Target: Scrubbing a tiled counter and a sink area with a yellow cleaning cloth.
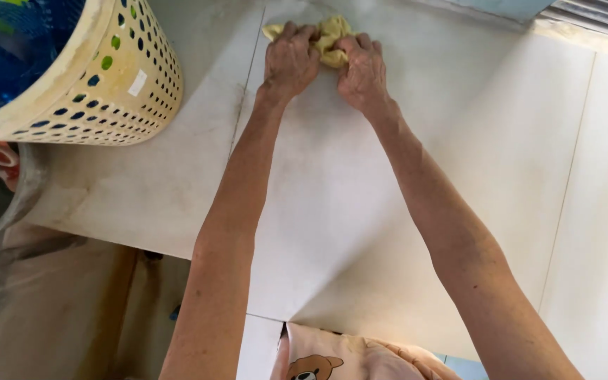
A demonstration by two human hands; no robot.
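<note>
A crumpled yellow cloth [328, 36] lies on the pale tiled floor [360, 211] at the top of the head view. My left hand [290, 60] grips its left side with fingers curled into the fabric. My right hand [362, 69] clutches its right side, knuckles up. Both arms stretch out straight from the bottom of the frame, and the hands sit close together with the cloth bunched between them. Part of the cloth is hidden under my fingers.
A cream perforated plastic basket [117, 91] with blue and green contents stands at the top left. A metal basin rim [15, 204] shows at the left edge above a lower wet floor [51, 309]. Pink clothing [339, 359] shows at the bottom.
</note>
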